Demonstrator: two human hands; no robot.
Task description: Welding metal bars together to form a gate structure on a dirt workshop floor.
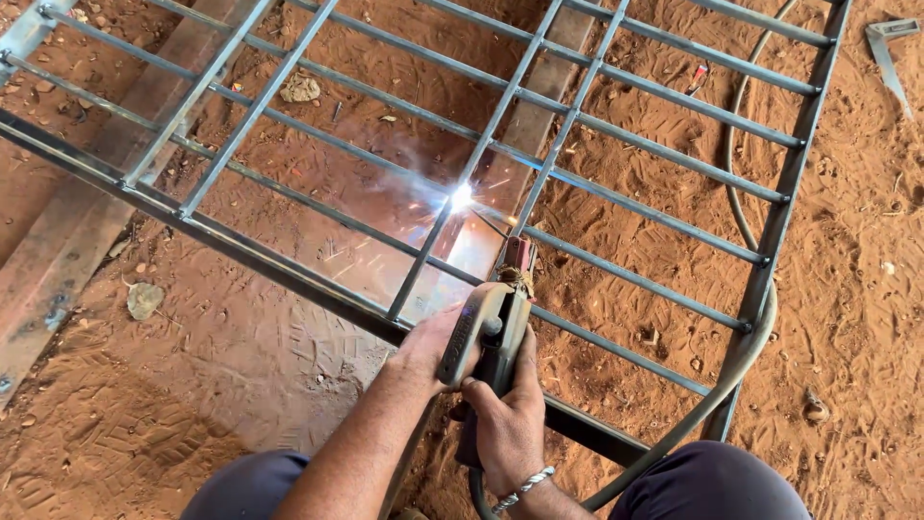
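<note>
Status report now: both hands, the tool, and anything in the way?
Right hand and left hand both gripping electrode holder. Arc burning on metal grille. Welding cable loops under frame; nothing blocks the hands.

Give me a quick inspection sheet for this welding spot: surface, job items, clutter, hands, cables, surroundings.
Surface: red dirt ground with tread marks.
Job's things: metal bar grille lying flat; electrode holder aimed at a bright arc on a bar joint, sparks and smoke around it.
Clutter: stones, small scraps on the dirt.
Grippers: left hand and right hand both grip the holder; bracelet on the right wrist.
Cables: grey cable curves under the grille's right edge.
Surroundings: rusty beam at left; metal square top right.
</note>
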